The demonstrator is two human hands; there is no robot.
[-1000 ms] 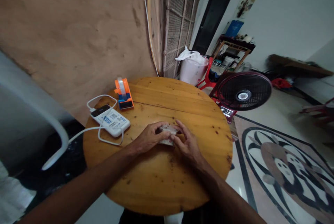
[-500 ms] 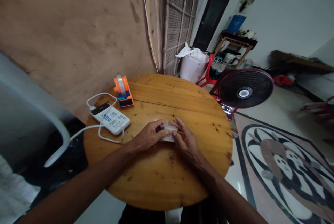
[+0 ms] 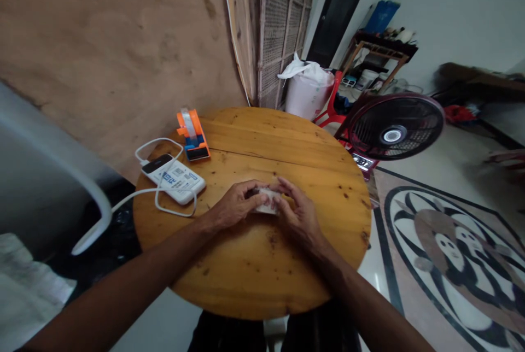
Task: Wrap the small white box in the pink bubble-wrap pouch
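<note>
Both of my hands rest on a round wooden table [image 3: 287, 139] and pinch a small pale folded thing, perhaps paper or plastic [image 3: 266, 203], between them. My left hand [image 3: 233, 207] grips its left side with thumb and fingers. My right hand [image 3: 297, 212] covers its right side, fingers curled over it. Most of the small thing is hidden by my fingers, so I cannot tell what it is.
A white power bank [image 3: 174, 178] with a looped white cable [image 3: 158, 147] lies at the table's left. Behind it stands an orange and blue tape dispenser [image 3: 192, 136]. A dark floor fan [image 3: 394, 128] stands right of the table, a white bag [image 3: 305, 89] behind it.
My hands keep working the small pale thing in the same spot, fingers shifting slightly. The view has tilted a little upward and to the right.
</note>
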